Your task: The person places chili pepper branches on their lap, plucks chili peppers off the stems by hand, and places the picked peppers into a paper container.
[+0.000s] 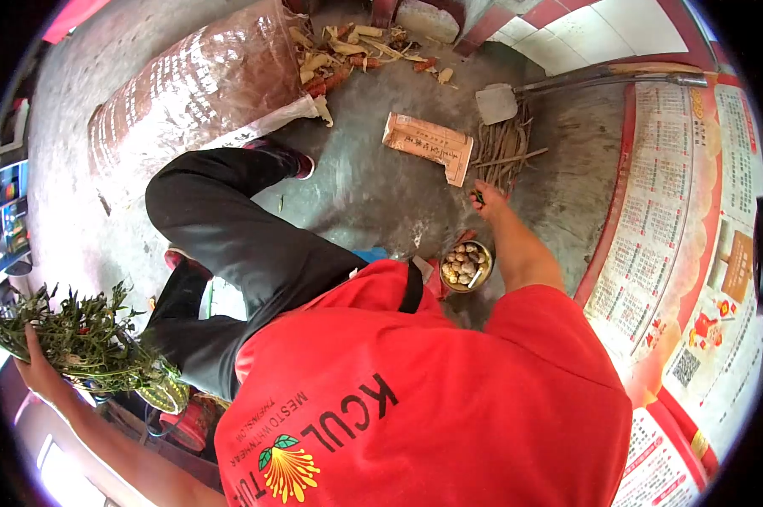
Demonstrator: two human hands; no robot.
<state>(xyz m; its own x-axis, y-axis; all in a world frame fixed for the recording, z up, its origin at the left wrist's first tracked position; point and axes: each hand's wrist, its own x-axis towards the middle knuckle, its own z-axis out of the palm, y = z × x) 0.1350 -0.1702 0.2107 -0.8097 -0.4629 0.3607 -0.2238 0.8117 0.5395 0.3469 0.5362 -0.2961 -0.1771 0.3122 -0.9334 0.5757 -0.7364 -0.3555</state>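
Note:
At the far left, my left hand (39,367) is closed round a large bunch of leafy green plants (85,338), which spreads over a green-and-yellow striped object (163,395). My right hand (491,201) is closed over the floor, just below a bundle of thin sticks (506,152). Something small and dark green shows at its fingers, too small to name. Below this hand stands a round metal bowl (485,281) of small roundish brown and yellowish pieces, with a white stick-like item in it. An orange printed paper packet (428,144) lies beside the sticks.
A large brown plastic sack (204,80) lies at the upper left, with corn cobs and husks (347,55) beside it. A metal shovel (496,104) rests above the sticks. Printed sheets (652,228) line the right side. A red container (187,425) is at the lower left.

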